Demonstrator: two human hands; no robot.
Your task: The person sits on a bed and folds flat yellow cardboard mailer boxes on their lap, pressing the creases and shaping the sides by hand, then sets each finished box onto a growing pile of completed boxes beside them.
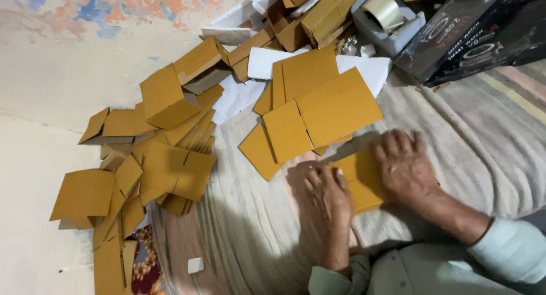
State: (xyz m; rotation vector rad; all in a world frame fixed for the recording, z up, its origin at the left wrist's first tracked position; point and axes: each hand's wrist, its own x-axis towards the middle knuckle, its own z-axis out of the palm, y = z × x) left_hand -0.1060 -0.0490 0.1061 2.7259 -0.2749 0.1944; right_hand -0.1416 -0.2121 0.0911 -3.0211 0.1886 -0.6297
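My left hand and my right hand both press flat on a small yellow-brown cardboard piece that lies on a striped grey cloth. The left hand covers its left edge, the right hand its upper right part. Just beyond my hands sits a loose stack of flat cardboard box blanks, partly unfolded.
A heap of folded and flat cardboard boxes spreads to the left on the pale floor. A tape dispenser and black product boxes stand at the far right. White paper sheets lie under the blanks. A small white scrap lies near.
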